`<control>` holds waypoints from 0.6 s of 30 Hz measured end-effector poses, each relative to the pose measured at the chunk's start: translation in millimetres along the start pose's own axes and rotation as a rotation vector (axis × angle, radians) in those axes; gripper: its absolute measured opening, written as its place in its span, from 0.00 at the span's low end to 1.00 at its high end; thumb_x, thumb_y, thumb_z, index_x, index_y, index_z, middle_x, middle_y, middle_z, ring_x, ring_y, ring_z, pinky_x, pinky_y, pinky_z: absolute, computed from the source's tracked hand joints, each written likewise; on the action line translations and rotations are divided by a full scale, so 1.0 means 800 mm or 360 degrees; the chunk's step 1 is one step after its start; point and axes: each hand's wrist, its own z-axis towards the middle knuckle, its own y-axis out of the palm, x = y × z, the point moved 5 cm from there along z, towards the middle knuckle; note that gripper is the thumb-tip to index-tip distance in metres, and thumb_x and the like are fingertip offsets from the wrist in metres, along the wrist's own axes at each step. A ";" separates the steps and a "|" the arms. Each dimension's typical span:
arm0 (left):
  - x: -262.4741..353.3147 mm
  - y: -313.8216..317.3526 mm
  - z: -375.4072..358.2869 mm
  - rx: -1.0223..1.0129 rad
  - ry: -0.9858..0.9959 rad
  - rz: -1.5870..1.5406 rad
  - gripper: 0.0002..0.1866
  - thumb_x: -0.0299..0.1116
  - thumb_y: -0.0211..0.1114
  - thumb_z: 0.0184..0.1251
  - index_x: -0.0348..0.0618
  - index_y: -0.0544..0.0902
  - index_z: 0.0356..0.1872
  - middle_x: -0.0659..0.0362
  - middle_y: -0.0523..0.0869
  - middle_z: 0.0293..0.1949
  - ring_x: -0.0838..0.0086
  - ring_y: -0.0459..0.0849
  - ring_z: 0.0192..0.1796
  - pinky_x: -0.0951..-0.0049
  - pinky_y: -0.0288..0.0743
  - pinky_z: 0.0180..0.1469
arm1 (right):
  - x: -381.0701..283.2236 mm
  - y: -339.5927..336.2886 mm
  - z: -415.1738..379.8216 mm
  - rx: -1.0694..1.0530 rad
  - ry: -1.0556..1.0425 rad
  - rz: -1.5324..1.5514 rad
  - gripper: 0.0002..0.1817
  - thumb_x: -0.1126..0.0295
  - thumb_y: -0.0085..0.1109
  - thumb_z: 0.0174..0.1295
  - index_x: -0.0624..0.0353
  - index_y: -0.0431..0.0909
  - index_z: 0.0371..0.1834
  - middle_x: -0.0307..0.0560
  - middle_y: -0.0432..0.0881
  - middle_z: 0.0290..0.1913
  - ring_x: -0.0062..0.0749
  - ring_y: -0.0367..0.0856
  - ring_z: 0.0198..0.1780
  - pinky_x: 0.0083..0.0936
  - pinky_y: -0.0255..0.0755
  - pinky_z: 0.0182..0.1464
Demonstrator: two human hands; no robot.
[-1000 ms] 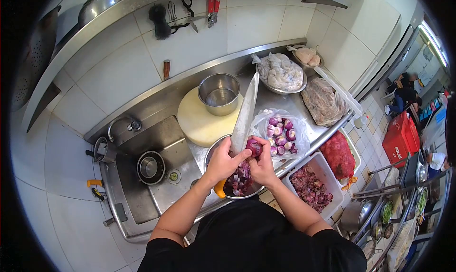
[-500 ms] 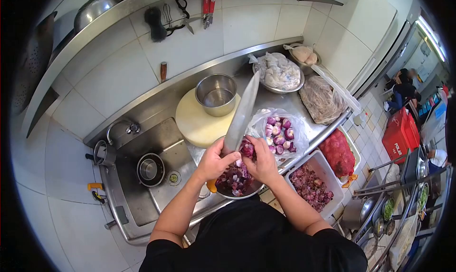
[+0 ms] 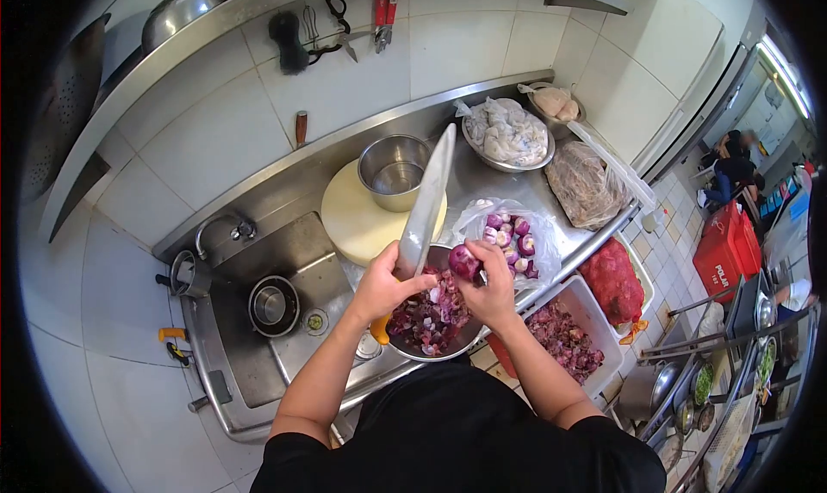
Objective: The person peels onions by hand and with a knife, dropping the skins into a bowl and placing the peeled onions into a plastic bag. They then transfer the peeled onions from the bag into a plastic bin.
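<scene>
My left hand is closed on a large knife; its broad blade points up and away, and its yellow handle end shows below the hand. In my right hand is a red onion, gripped by the fingers. Both hands are over a metal bowl of purple onion pieces and skins. Just beyond my right hand, an open plastic bag holds several whole purple onions.
A steel pot stands on a round board. The sink with nested bowls is at left. Bagged food lies behind. At right are a white bin of onion scraps, a red mesh sack and a distant person.
The knife has tilted a little to the left. My right hand has moved slightly right, away from the blade, and the onion in it now shows whole and round.
</scene>
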 end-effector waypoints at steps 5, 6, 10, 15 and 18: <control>0.007 0.010 0.015 -0.0154 0.0036 0.0034 0.33 0.50 0.81 0.43 0.36 0.76 0.43 0.61 0.81 0.33 0.79 0.76 0.35 0.75 0.73 0.40 | -0.006 0.006 -0.007 -0.0070 -0.0064 0.0144 0.30 0.83 0.63 0.44 0.63 0.74 0.57 0.58 0.79 0.52 0.53 0.79 0.52 0.37 0.74 0.54; 0.009 0.011 0.017 -0.0185 0.0033 0.0067 0.34 0.52 0.82 0.42 0.36 0.76 0.40 0.61 0.80 0.31 0.79 0.75 0.33 0.74 0.72 0.38 | -0.011 0.005 -0.005 -0.0087 -0.0133 0.0090 0.30 0.83 0.62 0.44 0.63 0.75 0.56 0.58 0.79 0.52 0.52 0.80 0.52 0.36 0.74 0.54; 0.021 0.008 0.021 -0.0188 0.0051 0.0337 0.36 0.56 0.81 0.40 0.35 0.76 0.37 0.59 0.78 0.27 0.77 0.73 0.30 0.73 0.71 0.35 | -0.020 0.002 -0.001 -0.0110 -0.0215 0.0036 0.28 0.84 0.61 0.43 0.64 0.76 0.54 0.57 0.79 0.51 0.51 0.81 0.51 0.35 0.76 0.52; 0.024 0.005 0.023 -0.0166 0.0103 0.0464 0.34 0.57 0.78 0.45 0.34 0.74 0.32 0.55 0.77 0.24 0.72 0.73 0.28 0.69 0.70 0.32 | -0.023 0.003 0.004 -0.0155 -0.0252 0.0017 0.28 0.84 0.62 0.43 0.63 0.76 0.54 0.57 0.79 0.50 0.50 0.81 0.49 0.35 0.76 0.49; 0.015 0.004 0.023 -0.0210 0.0136 0.0578 0.30 0.55 0.74 0.52 0.34 0.75 0.32 0.51 0.78 0.24 0.67 0.76 0.27 0.67 0.70 0.32 | -0.019 0.001 0.002 -0.0268 -0.0221 -0.0033 0.29 0.82 0.63 0.43 0.62 0.76 0.55 0.56 0.78 0.48 0.51 0.80 0.47 0.35 0.76 0.46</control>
